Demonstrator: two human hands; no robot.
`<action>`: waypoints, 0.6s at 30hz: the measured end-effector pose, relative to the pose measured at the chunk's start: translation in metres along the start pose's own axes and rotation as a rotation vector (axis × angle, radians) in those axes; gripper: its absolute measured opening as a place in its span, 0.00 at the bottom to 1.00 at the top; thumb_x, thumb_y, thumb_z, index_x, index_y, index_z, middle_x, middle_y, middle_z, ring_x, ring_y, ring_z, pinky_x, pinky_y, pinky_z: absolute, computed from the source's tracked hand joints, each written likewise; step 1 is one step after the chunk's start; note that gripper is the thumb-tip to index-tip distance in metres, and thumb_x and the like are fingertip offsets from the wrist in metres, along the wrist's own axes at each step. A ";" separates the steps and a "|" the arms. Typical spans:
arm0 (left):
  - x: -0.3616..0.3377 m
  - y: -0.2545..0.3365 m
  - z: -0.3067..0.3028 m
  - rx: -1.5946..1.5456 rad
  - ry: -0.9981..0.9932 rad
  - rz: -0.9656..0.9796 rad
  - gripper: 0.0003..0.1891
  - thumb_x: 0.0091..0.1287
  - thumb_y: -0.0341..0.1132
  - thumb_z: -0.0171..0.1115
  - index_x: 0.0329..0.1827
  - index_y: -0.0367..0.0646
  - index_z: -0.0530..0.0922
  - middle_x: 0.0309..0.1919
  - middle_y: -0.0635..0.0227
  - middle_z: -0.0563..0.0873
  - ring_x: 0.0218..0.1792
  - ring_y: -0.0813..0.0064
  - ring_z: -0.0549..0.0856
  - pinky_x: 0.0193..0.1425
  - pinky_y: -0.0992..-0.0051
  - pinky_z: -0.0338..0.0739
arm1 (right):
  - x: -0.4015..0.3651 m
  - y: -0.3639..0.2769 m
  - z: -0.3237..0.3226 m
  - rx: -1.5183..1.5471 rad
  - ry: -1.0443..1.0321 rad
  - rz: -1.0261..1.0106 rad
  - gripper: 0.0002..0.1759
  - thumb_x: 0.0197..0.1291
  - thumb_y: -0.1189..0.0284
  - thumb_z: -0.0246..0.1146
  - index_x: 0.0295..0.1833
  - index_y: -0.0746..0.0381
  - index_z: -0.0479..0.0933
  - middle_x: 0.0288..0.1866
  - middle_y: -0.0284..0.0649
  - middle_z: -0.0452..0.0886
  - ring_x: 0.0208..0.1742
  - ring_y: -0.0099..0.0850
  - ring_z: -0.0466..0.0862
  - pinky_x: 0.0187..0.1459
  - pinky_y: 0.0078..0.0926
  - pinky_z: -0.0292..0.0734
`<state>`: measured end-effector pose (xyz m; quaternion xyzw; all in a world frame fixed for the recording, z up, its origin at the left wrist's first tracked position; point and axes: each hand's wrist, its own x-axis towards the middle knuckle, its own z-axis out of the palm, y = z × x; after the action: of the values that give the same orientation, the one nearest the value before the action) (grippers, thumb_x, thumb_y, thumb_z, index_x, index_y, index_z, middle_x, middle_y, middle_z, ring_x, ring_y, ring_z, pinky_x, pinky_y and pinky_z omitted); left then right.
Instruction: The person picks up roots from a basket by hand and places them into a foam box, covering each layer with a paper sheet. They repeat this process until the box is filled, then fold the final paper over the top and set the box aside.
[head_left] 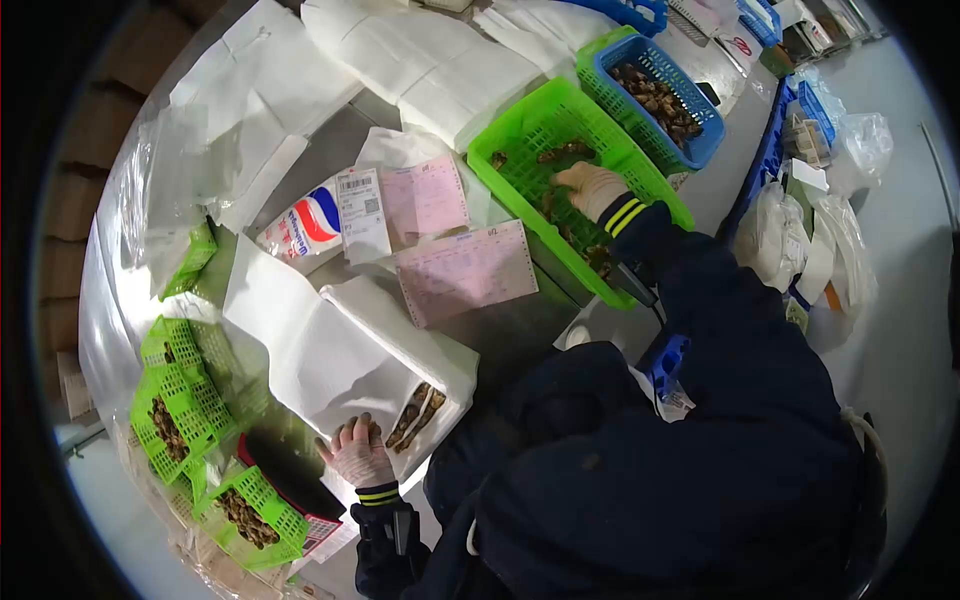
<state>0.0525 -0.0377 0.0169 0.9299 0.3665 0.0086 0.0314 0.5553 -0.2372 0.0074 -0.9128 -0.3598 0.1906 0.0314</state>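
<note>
My right hand (590,190), in a pale glove, reaches into a green basket (625,165) with scattered dark brown knobbly pieces (566,151). Its fingers are bent together; what they hold, if anything, is hidden. My left hand (362,456), also gloved, rests with fingers apart at the near edge of a paper-lined white box (445,355). A small brown spot shows by its fingertips. Just right of it, long brown pieces (415,417) lie in a row on the white lining. A sheet of white paper (290,320) folds out from the box.
Pink printed slips (466,273) and a labelled bag (305,222) lie between the box and green basket. A blue basket (655,100) of brown pieces stands behind. Smaller green baskets (180,395) stand at left. White paper stacks (420,60) lie at the back.
</note>
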 end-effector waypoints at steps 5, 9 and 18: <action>-0.012 -0.010 0.032 -0.065 -0.061 0.032 0.07 0.52 0.37 0.64 0.34 0.54 0.80 0.32 0.73 0.83 0.43 0.65 0.79 0.57 0.40 0.62 | 0.008 -0.013 0.024 0.008 -0.029 -0.184 0.15 0.56 0.69 0.54 0.47 0.57 0.78 0.46 0.49 0.80 0.52 0.48 0.79 0.52 0.42 0.73; -0.015 -0.011 0.020 0.041 -0.273 0.037 0.11 0.59 0.36 0.58 0.46 0.57 0.77 0.37 0.75 0.84 0.49 0.69 0.79 0.66 0.32 0.48 | 0.042 0.041 0.074 0.066 0.015 -0.099 0.20 0.59 0.67 0.55 0.57 0.58 0.74 0.53 0.52 0.78 0.54 0.49 0.78 0.51 0.39 0.73; -0.010 -0.014 0.020 0.056 -0.443 -0.033 0.10 0.64 0.35 0.54 0.45 0.59 0.80 0.36 0.79 0.83 0.48 0.76 0.79 0.72 0.35 0.39 | 0.035 0.005 0.010 0.150 0.215 0.111 0.26 0.59 0.67 0.61 0.64 0.56 0.70 0.46 0.45 0.83 0.45 0.34 0.83 0.49 0.31 0.75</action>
<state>0.0369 -0.0356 -0.0039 0.9034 0.3659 -0.2064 0.0855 0.5779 -0.2184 -0.0145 -0.9415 -0.2883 0.1196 0.1273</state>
